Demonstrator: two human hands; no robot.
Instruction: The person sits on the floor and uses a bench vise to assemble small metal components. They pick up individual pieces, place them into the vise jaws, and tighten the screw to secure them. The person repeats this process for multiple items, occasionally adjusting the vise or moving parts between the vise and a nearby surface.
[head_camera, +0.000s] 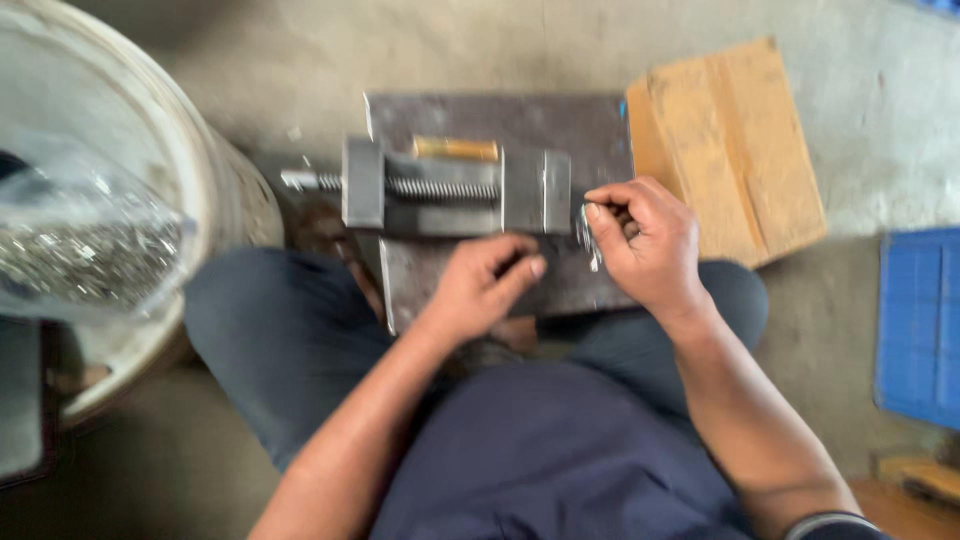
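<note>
Seemingly mid-cycle at the bench vise (455, 187): one small metal piece (588, 236) is in hand and sits just off the vise's right end, so the step looks like feeding or pulling a part at the jaw. The vise rests on a dark steel plate (500, 120) across the person's lap; its screw shows bare between the two grey blocks, with a short brass-coloured bar (456, 148) lying just behind it. Right hand (645, 245): fingers curled, thumb and forefinger pinched on the thin shiny piece, which hangs down from the grip, touching or nearly touching the vise end; blur makes it hard to tell which. Left hand (490, 280): loosely curled, fingertips down on the plate just in front of the vise, holding nothing that can be seen. Judgement: the next move calls for fine alignment of the piece against the jaw, with the left hand steadying the plate. Around: a pale bucket (200, 170) at left with a clear bag of small metal parts (85, 250), a cardboard sheet (735, 150) at right, a blue crate (920, 325) beyond.
</note>
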